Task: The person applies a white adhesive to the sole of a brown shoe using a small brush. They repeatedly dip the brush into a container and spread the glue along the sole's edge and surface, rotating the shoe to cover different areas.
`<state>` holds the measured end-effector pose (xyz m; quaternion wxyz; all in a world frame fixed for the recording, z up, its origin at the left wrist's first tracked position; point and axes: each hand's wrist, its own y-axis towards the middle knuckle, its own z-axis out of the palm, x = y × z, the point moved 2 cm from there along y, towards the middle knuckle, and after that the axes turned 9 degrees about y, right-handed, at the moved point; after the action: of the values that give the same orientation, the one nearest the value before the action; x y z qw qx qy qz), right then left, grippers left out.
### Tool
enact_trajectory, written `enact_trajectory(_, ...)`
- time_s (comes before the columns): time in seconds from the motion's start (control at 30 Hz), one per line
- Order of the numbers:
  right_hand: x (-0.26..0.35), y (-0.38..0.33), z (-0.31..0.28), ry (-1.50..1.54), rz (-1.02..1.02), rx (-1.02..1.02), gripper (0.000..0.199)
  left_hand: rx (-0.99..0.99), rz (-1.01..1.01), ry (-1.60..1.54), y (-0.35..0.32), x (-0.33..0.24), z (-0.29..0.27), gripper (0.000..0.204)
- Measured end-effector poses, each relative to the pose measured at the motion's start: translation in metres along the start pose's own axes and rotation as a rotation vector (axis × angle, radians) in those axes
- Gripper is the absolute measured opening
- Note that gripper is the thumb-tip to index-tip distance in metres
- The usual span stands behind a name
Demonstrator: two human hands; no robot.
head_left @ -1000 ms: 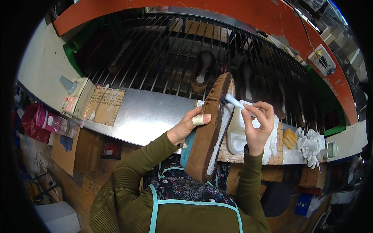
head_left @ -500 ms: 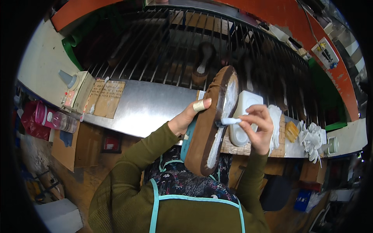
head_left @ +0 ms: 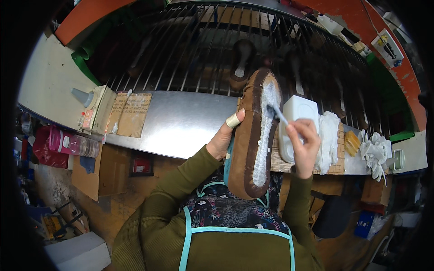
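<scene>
Brown, seemingly suede shoe (head_left: pixel 253 137) with whitish-centred underside (head_left: pixel 264 135)

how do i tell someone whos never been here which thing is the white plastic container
Start at the shiny metal bench in front of the barred rack, and find the brown shoe in the left hand. Just right of it, partly behind the right hand, is the white plastic container. Its smooth, rounded, solid body sets it apart from the crumpled white fabric to its right.

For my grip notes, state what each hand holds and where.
Left hand: brown shoe, by its left side. Right hand: brush, by its handle's end.
</scene>
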<state>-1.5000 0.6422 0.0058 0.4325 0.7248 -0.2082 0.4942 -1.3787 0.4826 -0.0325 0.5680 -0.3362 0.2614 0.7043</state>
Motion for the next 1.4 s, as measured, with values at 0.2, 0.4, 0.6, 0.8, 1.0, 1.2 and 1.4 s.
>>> enact_trajectory(0.2, 0.01, -0.058, 0.001, 0.269, 0.267, 0.032, 0.013, -0.111, 0.051, 0.14, -0.004, 0.004, -0.015, 0.063)
enact_trajectory(0.4, 0.007, -0.079, 0.01, 0.19, 0.276, -0.061, 0.015, -0.16, 0.074, 0.176, -0.004, 0.005, -0.018, 0.062)
enact_trajectory(0.6, 0.003, -0.061, 0.021, 0.062, 0.146, -0.097, 0.014, -0.176, 0.092, 0.181, -0.005, 0.006, -0.015, 0.062)
enact_trajectory(0.8, 0.001, -0.043, 0.028, -0.027, 0.04, -0.106, 0.014, -0.187, 0.082, 0.204, -0.008, 0.005, -0.016, 0.067)
enact_trajectory(1.0, 0.002, -0.027, 0.031, -0.118, -0.088, -0.123, 0.013, -0.194, 0.086, 0.245, -0.009, 0.003, -0.018, 0.071)
enact_trajectory(1.2, 0.002, -0.017, 0.028, -0.107, -0.185, -0.094, 0.014, -0.201, 0.1, 0.344, -0.007, -0.004, -0.013, 0.067)
enact_trajectory(1.4, -0.008, -0.027, 0.018, 0.024, -0.05, 0.043, 0.013, -0.192, 0.097, 0.293, -0.003, -0.009, -0.016, 0.067)
